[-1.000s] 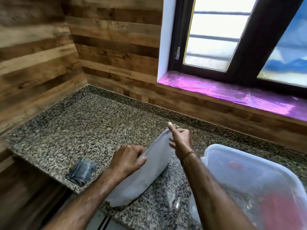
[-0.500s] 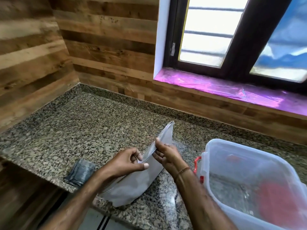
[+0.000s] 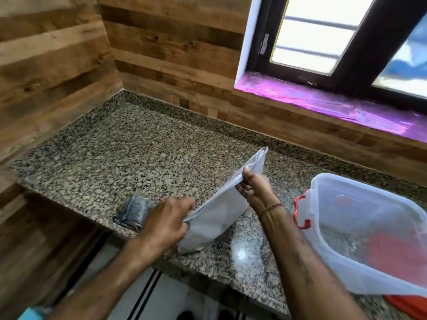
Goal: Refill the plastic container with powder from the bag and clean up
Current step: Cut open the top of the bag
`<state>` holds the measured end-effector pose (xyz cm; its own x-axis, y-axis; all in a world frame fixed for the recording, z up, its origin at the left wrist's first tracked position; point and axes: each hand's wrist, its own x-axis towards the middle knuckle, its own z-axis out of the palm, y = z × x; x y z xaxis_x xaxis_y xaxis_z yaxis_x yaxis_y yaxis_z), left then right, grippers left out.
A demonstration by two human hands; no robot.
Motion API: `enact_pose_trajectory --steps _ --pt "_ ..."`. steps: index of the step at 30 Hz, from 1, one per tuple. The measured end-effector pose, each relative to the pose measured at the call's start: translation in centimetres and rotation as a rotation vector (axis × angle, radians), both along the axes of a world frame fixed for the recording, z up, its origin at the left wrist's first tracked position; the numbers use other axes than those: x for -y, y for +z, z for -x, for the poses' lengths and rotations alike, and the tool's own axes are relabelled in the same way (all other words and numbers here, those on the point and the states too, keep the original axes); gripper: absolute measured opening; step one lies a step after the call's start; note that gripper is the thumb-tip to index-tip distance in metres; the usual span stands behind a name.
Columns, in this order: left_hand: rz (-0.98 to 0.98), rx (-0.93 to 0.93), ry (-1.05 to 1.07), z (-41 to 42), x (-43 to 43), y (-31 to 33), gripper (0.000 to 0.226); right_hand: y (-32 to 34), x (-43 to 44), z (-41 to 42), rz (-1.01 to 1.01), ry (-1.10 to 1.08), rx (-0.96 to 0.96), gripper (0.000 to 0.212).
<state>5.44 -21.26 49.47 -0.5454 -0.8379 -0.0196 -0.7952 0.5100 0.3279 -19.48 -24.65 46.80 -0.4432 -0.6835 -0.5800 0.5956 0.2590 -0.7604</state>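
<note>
At the front edge of the granite counter (image 3: pixel 143 158), close to its near lip, the white bag (image 3: pixel 215 215) stands slumped on its bottom, its sealed top running up and away towards the back edge. The left hand (image 3: pixel 166 224) is clamped on the lower end of that top strip, fingers curled over it, wrist low above the counter's lip. The right hand (image 3: pixel 254 190) pinches the strip higher up between thumb and fingertips, forearm reaching in from the near right. The plastic container (image 3: pixel 323 204), translucent with red latches, sits at the counter's right end, just beside the right wrist and apart from the bag; its inside looks nearly empty. A folded grey cloth (image 3: pixel 135 212) lies at the front edge, partly behind the left hand. The risk, as I judge it, is a sudden tear: if the hands pull apart hard, the seal may give at once and powder jump out over the counter or off its front edge.
</note>
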Motion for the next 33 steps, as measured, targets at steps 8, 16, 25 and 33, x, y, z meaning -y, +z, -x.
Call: enact_pose_trajectory --steps 8,16,25,33 --pt "-0.255 -0.322 -0.045 -3.2 -1.2 -2.9 0.034 -1.0 -1.7 0.3 -0.062 0.038 -0.075 0.010" --pt "-1.070 -0.637 0.415 -4.5 -1.9 -3.3 0.073 0.0 -1.0 2.3 -0.182 0.193 -0.390 0.017" --pt "-1.480 -1.313 0.774 -2.0 -3.2 -4.5 0.061 0.6 0.7 4.7 -0.229 0.125 -0.528 0.015" --pt "-1.308 -1.235 0.947 -1.6 -3.2 -5.3 0.022 2.7 1.9 7.1 -0.225 0.313 -0.758 0.034"
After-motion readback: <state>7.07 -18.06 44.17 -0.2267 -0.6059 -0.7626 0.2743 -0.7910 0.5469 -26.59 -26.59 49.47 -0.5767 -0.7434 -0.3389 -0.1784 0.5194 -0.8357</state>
